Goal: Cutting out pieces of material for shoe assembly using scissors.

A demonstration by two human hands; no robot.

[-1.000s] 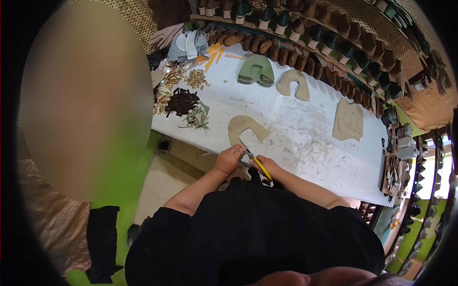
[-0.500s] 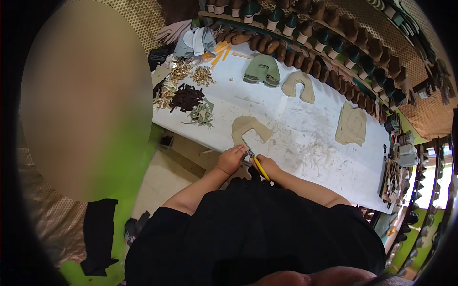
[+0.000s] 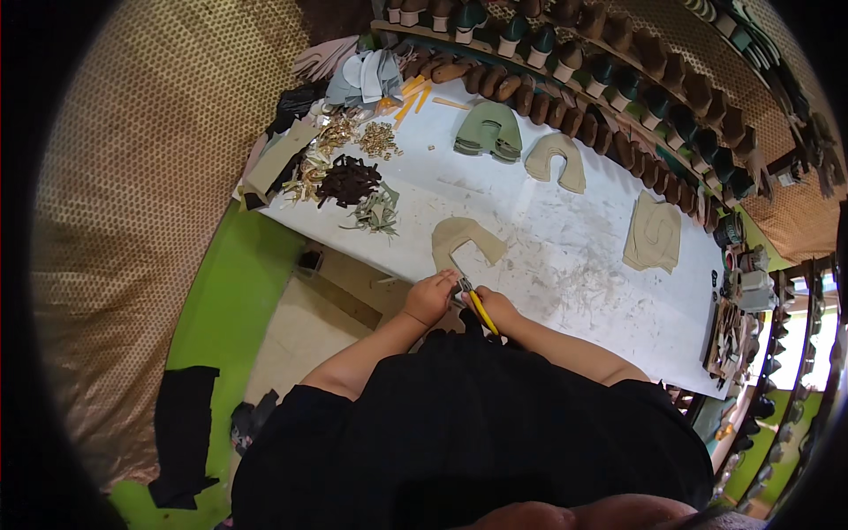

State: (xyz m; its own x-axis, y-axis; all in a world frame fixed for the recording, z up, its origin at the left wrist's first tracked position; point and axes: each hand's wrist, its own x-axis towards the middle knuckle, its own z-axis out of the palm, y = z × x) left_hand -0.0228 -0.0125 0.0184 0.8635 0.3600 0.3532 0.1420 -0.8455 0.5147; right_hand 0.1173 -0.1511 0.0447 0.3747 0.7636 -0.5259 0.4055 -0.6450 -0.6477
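At the near edge of the table, my left hand (image 3: 431, 298) pinches one end of a beige U-shaped piece (image 3: 452, 233), which looks like a cut shoe upper. The rest of that piece lies flat on the table. My right hand (image 3: 495, 309) is wrapped round yellow-handled pliers (image 3: 481, 311). Their metal head meets the end of the piece beside my left fingertips. Whether the jaws are closed on it is too small to tell. Farther back lie a stack of green U-shaped pieces (image 3: 488, 132) and a stack of beige ones (image 3: 556, 161).
More beige pieces (image 3: 652, 231) lie at the table's right. Piles of dark strips (image 3: 349, 181), green scraps (image 3: 375, 210) and gold bits (image 3: 380, 139) sit at the left. Shoe lasts (image 3: 565, 115) line the back edge below a shelf of shoes (image 3: 539, 46).
The large blurred shape at the left has gone, so the patterned covering and the table's left corner now show. My hands, the pliers and the beige piece stay nearly the same.
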